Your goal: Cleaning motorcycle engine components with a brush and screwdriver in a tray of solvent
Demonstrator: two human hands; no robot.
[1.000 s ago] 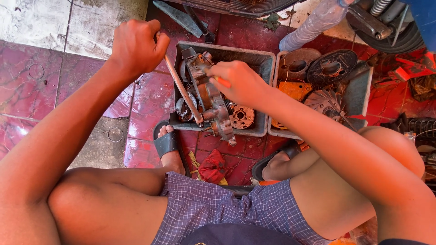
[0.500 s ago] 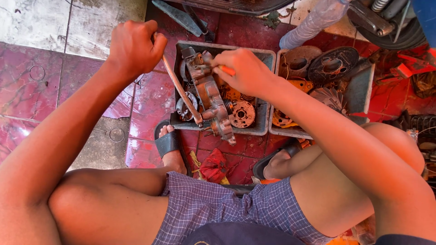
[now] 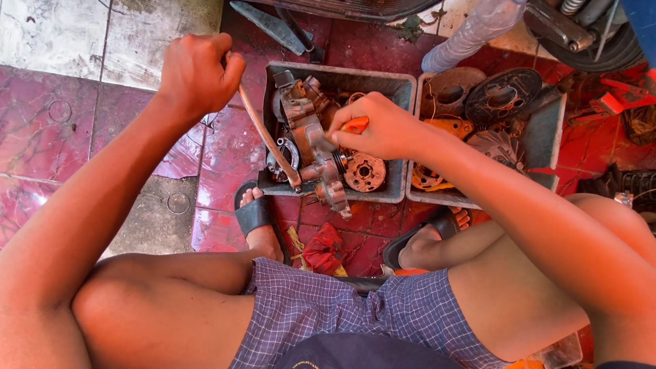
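My left hand (image 3: 196, 74) is closed round the top of a long rusty metal lever (image 3: 268, 142) that slants down to a greasy grey engine casing (image 3: 311, 143). The casing leans over the front edge of a grey plastic tray (image 3: 383, 85). My right hand (image 3: 380, 126) grips an orange-handled tool (image 3: 355, 124) pressed against the casing's upper right side. A round rusty gear part (image 3: 364, 171) lies in the tray just below my right hand.
A second grey tray (image 3: 550, 140) at right holds round engine covers and discs. A clear plastic bottle (image 3: 475, 31) lies behind it. My sandalled feet (image 3: 256, 217) rest on the red tiled floor beside a red rag (image 3: 324, 247). A tyre shows at top right.
My right hand has shifted a little to the left and up along the casing with the orange tool. My left hand keeps its grip on the lever.
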